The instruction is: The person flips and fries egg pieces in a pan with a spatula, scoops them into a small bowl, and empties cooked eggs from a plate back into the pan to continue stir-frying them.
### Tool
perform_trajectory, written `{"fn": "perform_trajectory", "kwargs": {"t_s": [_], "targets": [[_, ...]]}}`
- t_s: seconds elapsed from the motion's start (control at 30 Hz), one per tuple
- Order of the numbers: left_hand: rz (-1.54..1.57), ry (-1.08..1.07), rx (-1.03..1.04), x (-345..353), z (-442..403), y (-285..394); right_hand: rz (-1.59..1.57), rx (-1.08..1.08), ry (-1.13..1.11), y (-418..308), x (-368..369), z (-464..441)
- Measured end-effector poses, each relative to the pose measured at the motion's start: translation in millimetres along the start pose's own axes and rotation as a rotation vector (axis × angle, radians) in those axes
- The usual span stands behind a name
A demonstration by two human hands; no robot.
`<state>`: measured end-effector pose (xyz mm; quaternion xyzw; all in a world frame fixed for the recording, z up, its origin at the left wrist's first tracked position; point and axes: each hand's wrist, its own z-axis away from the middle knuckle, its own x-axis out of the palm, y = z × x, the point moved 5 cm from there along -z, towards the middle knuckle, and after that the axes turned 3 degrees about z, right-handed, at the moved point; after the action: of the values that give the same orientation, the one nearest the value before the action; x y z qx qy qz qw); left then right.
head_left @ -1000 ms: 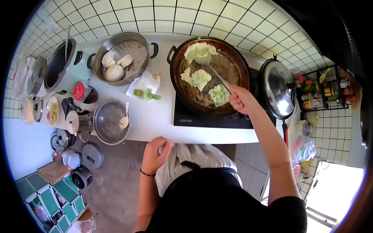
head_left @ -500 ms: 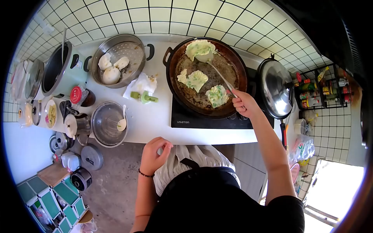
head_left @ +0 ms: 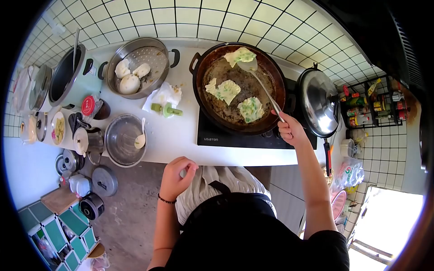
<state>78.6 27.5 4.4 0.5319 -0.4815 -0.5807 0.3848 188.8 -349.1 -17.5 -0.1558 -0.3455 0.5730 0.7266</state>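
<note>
My right hand (head_left: 292,130) is closed around the handle of a metal spatula (head_left: 266,89) and reaches over a large dark frying pan (head_left: 275,81). The spatula's blade touches the edge of the far green-flecked pancake (head_left: 240,56), near the pan's back rim. Two more pancakes lie in the pan: a ragged one (head_left: 223,91) left of centre and a rounder one (head_left: 251,109) toward the front. Below the counter's front edge, my left hand (head_left: 179,177) hangs in front of my body, fingers loosely curled, with nothing visible in it.
The pan sits on a black induction cooker (head_left: 212,134). To its right stands a lidded pan (head_left: 319,103) beside a spice rack (head_left: 368,104). Leftward are a steamer pot (head_left: 153,67) holding pale dough pieces, a green-handled brush (head_left: 167,109), a metal bowl (head_left: 118,156) with a spoon, and a deep cooker pot (head_left: 88,81).
The spatula's blade has slid to the right along the far pancake, which has shifted right in the pan. My left hand stays curled in much the same place.
</note>
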Motion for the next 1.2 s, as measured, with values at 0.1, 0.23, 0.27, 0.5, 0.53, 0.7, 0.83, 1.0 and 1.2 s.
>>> {"fn": "perform_trajectory", "kwargs": {"t_s": [0.1,0.23,0.27,0.5,0.53,0.7,0.83,1.0,1.2], "targets": [[0.004,-0.007,-0.008,0.3,2.6,-0.1,-0.026,-0.03,-0.031,5.6,-3.9,10.7],[0.015,-0.014,-0.01,-0.1,5.9,2.4,-0.032,-0.097,-0.021,3.4,-7.9,38.8],[0.015,-0.014,-0.009,-0.4,6.7,3.3,-0.005,-0.137,0.016,-1.5,-9.7,49.3],[0.022,-0.029,0.005,-4.2,8.5,8.2,1.131,-0.876,0.685,-70.4,17.4,111.4],[0.027,-0.027,0.006,-4.6,8.5,9.3,1.359,-0.966,0.739,-66.6,28.4,107.1],[0.038,-0.011,0.005,-8.7,11.5,18.4,1.9,-0.579,0.886,-21.8,61.5,53.6],[0.009,-0.006,-0.004,-16.4,16.5,22.9,1.793,-0.592,0.886,-10.7,48.8,48.0],[0.002,-0.008,-0.022,-18.6,18.6,22.0,1.611,-0.63,0.931,-18.5,41.1,60.8],[0.021,-0.003,0.004,-13.6,17.5,17.7,1.443,-0.731,0.882,-18.4,37.7,60.8]]}}
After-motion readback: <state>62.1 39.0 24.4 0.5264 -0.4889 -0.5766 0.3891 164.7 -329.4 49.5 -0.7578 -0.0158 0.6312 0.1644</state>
